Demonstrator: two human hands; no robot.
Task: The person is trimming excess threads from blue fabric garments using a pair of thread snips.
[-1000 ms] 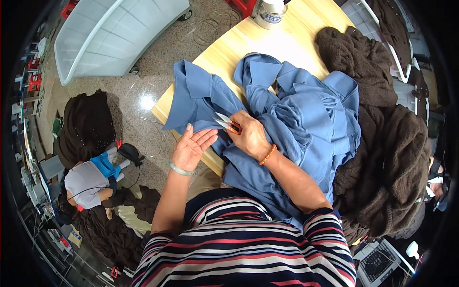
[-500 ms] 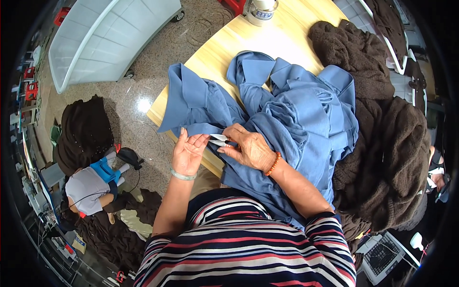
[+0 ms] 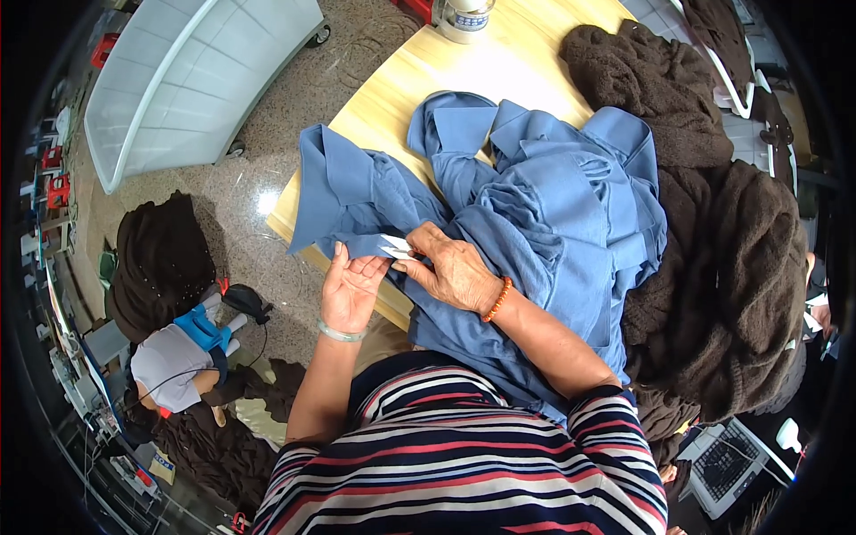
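A pile of blue garments [image 3: 544, 209] with wide smooth bands lies over the front of the wooden table [image 3: 383, 94]. My left hand [image 3: 349, 290], palm up, pinches the edge of a narrow blue band [image 3: 358, 243] between thumb and fingers. This band belongs to the garment part [image 3: 343, 192] spread at the left of the pile. Against the band's right end, my right hand [image 3: 455, 267] is closed on small thread snips [image 3: 398, 247]. Their pale blades form a V toward my left fingers; the handles are mostly hidden in the hand.
Dark brown knitted clothes [image 3: 713, 285] are heaped along the right. A jar [image 3: 464, 20] stands at the table's far edge. A grey wheeled cart [image 3: 192, 85] is at far left. Below it a person [image 3: 169, 366] bends near more brown clothes [image 3: 160, 263].
My right hand has shifted slightly left and up, and the snips' blades now show more openly beside the band. My left hand stays nearly in place. The whole view has shifted a little.
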